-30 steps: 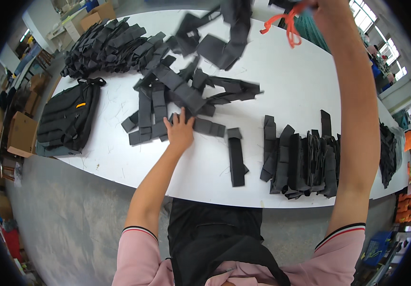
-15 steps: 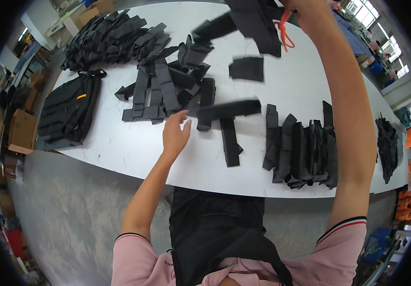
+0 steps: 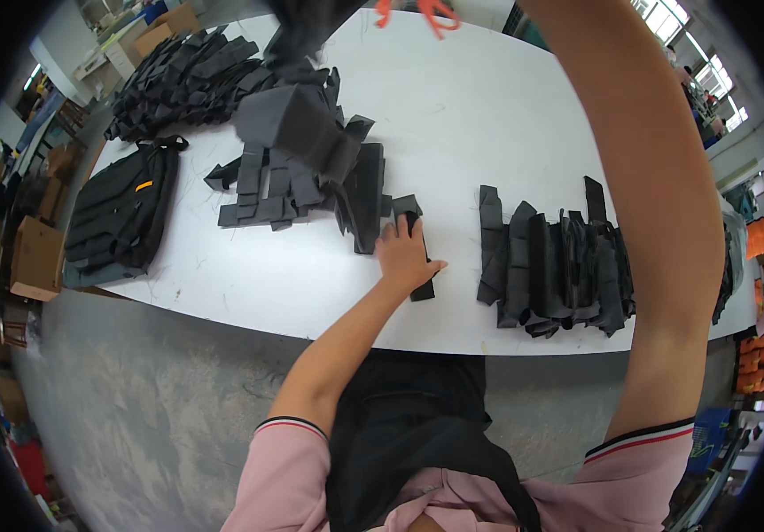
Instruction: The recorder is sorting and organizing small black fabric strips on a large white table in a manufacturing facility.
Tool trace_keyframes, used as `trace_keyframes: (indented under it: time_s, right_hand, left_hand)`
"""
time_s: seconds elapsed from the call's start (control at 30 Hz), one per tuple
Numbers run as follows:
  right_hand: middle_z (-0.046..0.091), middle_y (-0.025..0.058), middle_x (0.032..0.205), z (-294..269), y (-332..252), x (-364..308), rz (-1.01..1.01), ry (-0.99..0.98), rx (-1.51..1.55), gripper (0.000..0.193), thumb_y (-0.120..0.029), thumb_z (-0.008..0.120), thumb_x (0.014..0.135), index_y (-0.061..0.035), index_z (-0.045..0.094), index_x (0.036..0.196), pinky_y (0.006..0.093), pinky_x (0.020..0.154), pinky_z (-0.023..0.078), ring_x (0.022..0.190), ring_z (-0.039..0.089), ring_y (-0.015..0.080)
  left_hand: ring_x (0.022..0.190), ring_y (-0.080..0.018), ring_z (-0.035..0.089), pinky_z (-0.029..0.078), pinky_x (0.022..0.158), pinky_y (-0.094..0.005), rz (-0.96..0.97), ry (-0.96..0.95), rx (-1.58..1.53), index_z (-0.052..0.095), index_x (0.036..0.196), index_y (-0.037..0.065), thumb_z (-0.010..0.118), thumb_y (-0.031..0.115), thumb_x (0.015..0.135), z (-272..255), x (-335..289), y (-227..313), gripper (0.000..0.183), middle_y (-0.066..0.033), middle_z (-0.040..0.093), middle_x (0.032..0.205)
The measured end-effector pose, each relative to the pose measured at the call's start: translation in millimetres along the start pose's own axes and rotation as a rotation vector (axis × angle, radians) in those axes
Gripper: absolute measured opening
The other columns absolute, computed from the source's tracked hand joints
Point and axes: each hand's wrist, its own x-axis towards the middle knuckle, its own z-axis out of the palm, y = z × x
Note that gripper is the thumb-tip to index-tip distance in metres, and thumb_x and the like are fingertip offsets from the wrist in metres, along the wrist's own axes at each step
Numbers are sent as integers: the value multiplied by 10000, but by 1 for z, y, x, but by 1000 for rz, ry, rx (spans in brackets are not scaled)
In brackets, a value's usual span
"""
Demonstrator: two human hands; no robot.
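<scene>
The left hand (image 3: 406,257) is palm down near the table's front edge, its fingers slightly spread and its thumb out to the right. The fingertips lie over a dark strip (image 3: 423,290), which rests flat on the white table (image 3: 462,151) with one end showing below the hand. The right arm (image 3: 657,195) reaches up and forward past the upper edge, so the right hand is out of view and I cannot tell how its fingers stand. At the top hang a blurred dark bundle (image 3: 311,25) and, to its right, an orange cord (image 3: 435,16); what holds them is cut off. Under the bundle lies a loose pile (image 3: 258,210) of grey and black strips, crossing at many angles; a broad blurred piece (image 3: 284,120) is over its upper part, and I cannot tell whether it touches. Beyond, at the back left, is a larger heap (image 3: 183,84). A black bag (image 3: 120,222) with an orange tag (image 3: 144,186) lies near the left edge. To the right of the left hand, well apart from it, a row (image 3: 559,270) of strips stands packed side by side, its right end partly behind the right arm.
</scene>
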Motion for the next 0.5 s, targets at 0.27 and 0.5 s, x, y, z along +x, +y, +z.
trace_keyframes:
  time_s: [0.27, 0.5]
  right_hand:
    - [652, 186, 789, 20, -6, 3, -29, -49, -248, 434, -284, 792, 651, 60, 613, 846, 350, 701, 504, 737, 648, 270]
    - [633, 233, 978, 22, 70, 27, -114, -159, -539, 445, -206, 734, 678, 43, 566, 1006, 392, 791, 494, 931, 620, 357]
  left_hand:
    - [1023, -449, 464, 423, 859, -477, -21, 89, -438, 308, 1348, 56, 536, -7, 676, -2, 9, 12, 713, -268, 364, 1269]
    - [827, -242, 619, 489, 729, -345, 140, -42, -891, 513, 1192, 4, 458, -6, 688, -209, 45, 34, 508, -184, 603, 1004]
